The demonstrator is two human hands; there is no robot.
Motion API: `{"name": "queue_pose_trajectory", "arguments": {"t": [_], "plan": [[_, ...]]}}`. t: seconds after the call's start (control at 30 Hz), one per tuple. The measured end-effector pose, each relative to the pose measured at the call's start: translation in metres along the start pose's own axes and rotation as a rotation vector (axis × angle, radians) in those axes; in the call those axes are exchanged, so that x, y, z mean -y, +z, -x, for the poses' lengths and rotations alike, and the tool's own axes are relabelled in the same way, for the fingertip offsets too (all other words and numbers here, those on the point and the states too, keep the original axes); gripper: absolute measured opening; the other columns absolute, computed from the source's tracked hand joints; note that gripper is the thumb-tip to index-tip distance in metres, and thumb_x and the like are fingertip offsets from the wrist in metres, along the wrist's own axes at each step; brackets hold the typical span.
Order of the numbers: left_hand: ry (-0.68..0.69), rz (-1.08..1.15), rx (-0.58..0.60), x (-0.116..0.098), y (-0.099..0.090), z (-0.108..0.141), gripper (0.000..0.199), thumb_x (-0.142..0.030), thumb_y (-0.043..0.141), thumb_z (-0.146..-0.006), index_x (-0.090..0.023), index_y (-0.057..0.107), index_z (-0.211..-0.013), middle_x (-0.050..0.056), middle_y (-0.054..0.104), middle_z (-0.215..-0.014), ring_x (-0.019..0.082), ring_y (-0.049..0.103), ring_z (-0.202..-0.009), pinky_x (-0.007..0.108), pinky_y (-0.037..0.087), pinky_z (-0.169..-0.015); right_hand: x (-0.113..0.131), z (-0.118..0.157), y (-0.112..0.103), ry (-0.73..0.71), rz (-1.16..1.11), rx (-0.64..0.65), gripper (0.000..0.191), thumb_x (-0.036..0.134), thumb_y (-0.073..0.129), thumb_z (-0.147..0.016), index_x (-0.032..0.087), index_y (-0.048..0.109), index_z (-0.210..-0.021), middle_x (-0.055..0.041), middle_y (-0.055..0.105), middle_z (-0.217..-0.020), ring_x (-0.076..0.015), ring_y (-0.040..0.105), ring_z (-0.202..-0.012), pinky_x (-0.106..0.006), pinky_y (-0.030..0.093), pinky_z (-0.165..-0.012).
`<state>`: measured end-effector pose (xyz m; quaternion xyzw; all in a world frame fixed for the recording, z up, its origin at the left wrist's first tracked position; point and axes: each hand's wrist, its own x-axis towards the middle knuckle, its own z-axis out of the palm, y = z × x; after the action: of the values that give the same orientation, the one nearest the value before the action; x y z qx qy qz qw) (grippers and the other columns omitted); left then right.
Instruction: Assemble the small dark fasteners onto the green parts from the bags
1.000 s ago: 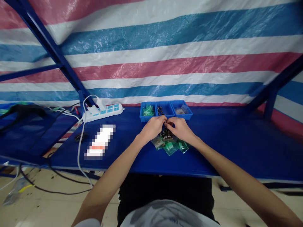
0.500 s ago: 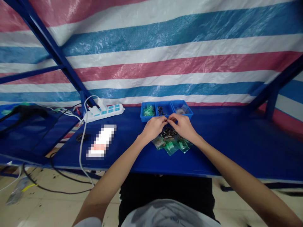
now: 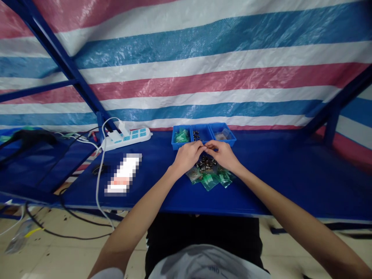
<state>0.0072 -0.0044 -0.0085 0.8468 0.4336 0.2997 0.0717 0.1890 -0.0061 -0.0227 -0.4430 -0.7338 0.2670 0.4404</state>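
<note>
My left hand [image 3: 188, 155] and my right hand [image 3: 222, 154] meet fingertip to fingertip, both closed in a pinch. Whatever lies between the fingers is too small and hidden to name. Below them is a pile of small black and metallic parts [image 3: 206, 163]. Small clear and green plastic bags [image 3: 209, 180] lie against the near side of the pile. Just beyond my hands stands a blue three-compartment tray [image 3: 175, 146]. Its left compartment holds green bags [image 3: 181, 135], the middle one small dark parts [image 3: 196, 135], and the right one clear bags [image 3: 222, 135].
On the left of the blue table [image 3: 279, 170] lie a white power strip [image 3: 128, 139] with plugs and a pixelated bright rectangle [image 3: 124, 174]. A white cable [image 3: 99, 190] hangs over the front edge. Blue frame posts [image 3: 66, 66] and a striped tarp [image 3: 203, 50] stand behind.
Both hands stay over the pile with fingertips together; the fingers have shifted only slightly. The whole view has moved a few pixels. The parts and bags look unchanged.
</note>
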Motion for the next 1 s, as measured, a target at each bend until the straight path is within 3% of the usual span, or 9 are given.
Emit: {"name": "queue_pose_trajectory", "arguments": {"t": [0.1,0.23,0.47,0.7,0.83,1.0], "plan": [[0.054,0.023,-0.036,-0.0004,-0.0007,0.0011,0.014,-0.024,0.049,-0.099,-0.020,0.061,-0.103,0.004,0.068,-0.095,0.017,0.064,-0.081,0.027,0.046,-0.066,-0.0045,-0.0015,0.0017,0.079,-0.124,0.008,0.016,0.034,0.065,-0.083,0.019,0.069,-0.086,-0.0044,0.072,-0.082,-0.0206,0.066,-0.078,-0.034,0.051,-0.070],[0.109,0.027,-0.025,0.0003,-0.0010,0.0019,0.021,-0.016,0.054,-0.092,-0.020,0.057,-0.112,0.006,0.064,-0.110,0.016,0.064,-0.082,0.026,0.048,-0.065,-0.0044,-0.0021,0.0021,0.215,-0.284,0.026,0.023,0.041,0.069,-0.078,0.019,0.068,-0.084,-0.0035,0.068,-0.078,-0.0155,0.056,-0.061,-0.027,0.042,-0.050],[0.108,0.023,-0.015,0.0040,0.0016,0.0003,0.013,-0.019,0.056,-0.095,-0.020,0.060,-0.107,0.004,0.064,-0.106,0.017,0.065,-0.087,0.027,0.051,-0.071,0.0020,-0.0002,0.0007,0.269,-0.357,0.095,0.027,0.045,0.068,-0.078,0.018,0.069,-0.082,-0.0018,0.064,-0.073,-0.0147,0.055,-0.063,-0.025,0.041,-0.049],[0.092,0.046,-0.067,0.0057,0.0015,-0.0020,0.019,-0.023,0.048,-0.101,-0.019,0.066,-0.105,0.005,0.070,-0.102,0.019,0.068,-0.092,0.030,0.053,-0.080,-0.0001,-0.0013,-0.0024,0.158,-0.224,0.151,0.023,0.040,0.060,-0.086,0.018,0.065,-0.082,-0.0013,0.063,-0.072,-0.0170,0.060,-0.067,-0.026,0.042,-0.054],[0.086,0.092,-0.082,0.0082,0.0033,-0.0023,0.019,-0.021,0.048,-0.101,-0.020,0.066,-0.107,0.004,0.074,-0.103,0.019,0.071,-0.092,0.031,0.054,-0.082,0.0009,0.0005,-0.0003,0.010,-0.001,0.113,0.018,0.032,0.056,-0.091,0.018,0.065,-0.082,-0.0006,0.066,-0.070,-0.0168,0.060,-0.067,-0.029,0.043,-0.065],[0.058,0.139,-0.098,0.0091,0.0050,-0.0018,0.015,-0.022,0.051,-0.099,-0.021,0.065,-0.105,0.002,0.075,-0.094,0.018,0.072,-0.084,0.028,0.053,-0.077,0.0042,0.0036,0.0039,-0.142,0.276,0.073,0.021,0.023,0.052,-0.095,0.019,0.063,-0.078,-0.0008,0.064,-0.070,-0.0161,0.057,-0.065,-0.028,0.038,-0.065]]}}
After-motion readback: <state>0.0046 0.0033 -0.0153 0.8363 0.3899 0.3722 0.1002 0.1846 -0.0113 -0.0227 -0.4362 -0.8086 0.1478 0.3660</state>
